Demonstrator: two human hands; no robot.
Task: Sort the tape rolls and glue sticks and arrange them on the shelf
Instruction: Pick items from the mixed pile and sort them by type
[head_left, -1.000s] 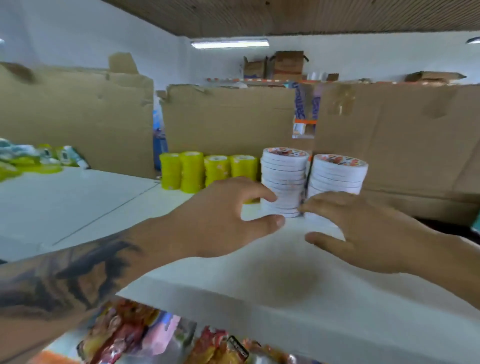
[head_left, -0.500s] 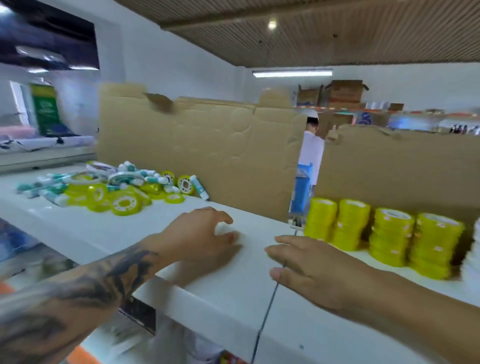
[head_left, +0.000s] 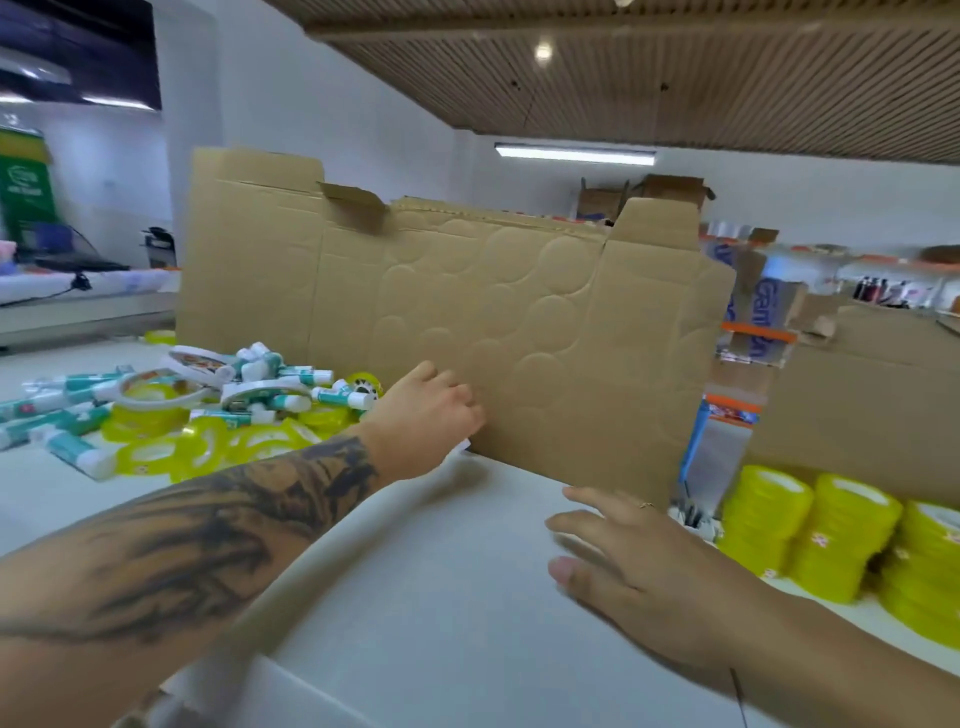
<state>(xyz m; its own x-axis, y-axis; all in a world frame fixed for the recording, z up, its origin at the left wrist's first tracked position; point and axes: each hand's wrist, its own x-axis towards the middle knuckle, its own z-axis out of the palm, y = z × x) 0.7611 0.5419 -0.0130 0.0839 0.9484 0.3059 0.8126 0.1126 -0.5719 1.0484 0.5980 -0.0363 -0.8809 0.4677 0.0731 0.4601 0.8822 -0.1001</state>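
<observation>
A mixed pile lies at the left on the white shelf (head_left: 467, 597): yellow tape rolls (head_left: 150, 415), white tape rolls (head_left: 260, 389) and teal-and-white glue sticks (head_left: 72, 449). Stacks of yellow tape rolls (head_left: 831, 540) stand upright at the right. My left hand (head_left: 426, 421) reaches over the shelf at the right edge of the pile, fingers loosely bent, and holds nothing that I can see. My right hand (head_left: 634, 566) hovers low over the bare shelf with fingers spread, empty.
A tall flattened cardboard sheet (head_left: 493, 322) stands along the back of the shelf just behind my left hand. More cardboard (head_left: 857, 395) backs the yellow stacks. The shelf's front edge runs close below my arms.
My view has swung left, from the white and yellow stacks toward the mixed pile. Both hands have moved left along the shelf, and the left hand now reaches the edge of the pile.
</observation>
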